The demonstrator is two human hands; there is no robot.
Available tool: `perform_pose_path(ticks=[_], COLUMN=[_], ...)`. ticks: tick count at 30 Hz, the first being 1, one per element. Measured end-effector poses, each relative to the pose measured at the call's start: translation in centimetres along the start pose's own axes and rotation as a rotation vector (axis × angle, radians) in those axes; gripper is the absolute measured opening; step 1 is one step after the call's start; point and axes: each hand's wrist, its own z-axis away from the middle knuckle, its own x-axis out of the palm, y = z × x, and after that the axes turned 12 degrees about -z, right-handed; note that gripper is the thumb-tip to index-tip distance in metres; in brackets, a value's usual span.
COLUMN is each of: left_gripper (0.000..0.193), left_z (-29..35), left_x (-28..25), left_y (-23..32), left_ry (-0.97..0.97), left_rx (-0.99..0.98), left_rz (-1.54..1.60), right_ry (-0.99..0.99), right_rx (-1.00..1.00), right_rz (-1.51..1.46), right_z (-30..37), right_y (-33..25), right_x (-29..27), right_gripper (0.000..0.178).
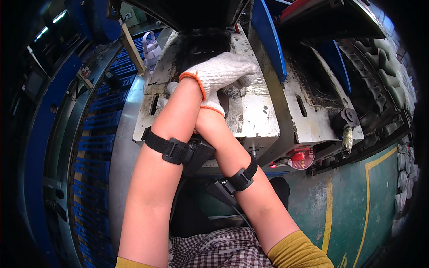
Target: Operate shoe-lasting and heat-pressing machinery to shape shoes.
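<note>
My forearms cross over the white, black-stained machine bed [254, 118]. My left hand [223, 72], in a white knit glove with an orange cuff, reaches to the right with its fingers bent together; whatever they may hold is out of sight. Beneath the left wrist passes my right hand [212, 105], gloved the same way. Only its cuff and a bit of glove at the left show, so its fingers are hidden. A small dark piece [223, 103] shows just below the left hand and beside the right cuff; its kind is unclear.
A raised dark lid [187, 13] stands behind the bed. A lilac bottle [152, 51] is at the left, near blue slatted racking [96, 147]. On the right, a blue panel [269, 40] separates a second machine [313, 107]; beyond it is a rack of grey moulded pieces [386, 67].
</note>
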Motion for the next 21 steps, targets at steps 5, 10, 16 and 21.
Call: perform_pose_path(ticks=[5, 10, 16, 21], left_gripper=[0.047, 0.049, 0.049, 0.049], left_z=[0.1, 0.1, -0.2, -0.2], left_x=[0.0, 0.0, -0.1, 0.0], left_y=[0.0, 0.0, -0.2, -0.2], left_ry=[-0.001, -0.001, 0.006, -0.007], left_rx=[0.003, 0.003, 0.022, 0.016], left_rz=[-0.001, -0.019, -0.045, -0.020], right_ry=[0.020, 0.067, 0.069, 0.112], right_rx=[0.019, -0.048, -0.056, -0.107], right_rz=[-0.141, -0.543, -0.422, -0.802], right_z=[0.2, 0.1, 0.3, -0.5], right_y=[0.5, 1.3, 1.0, 2.3], right_x=[0.4, 1.2, 0.7, 2.5], right_gripper=[0.079, 0.078, 0.078, 0.078])
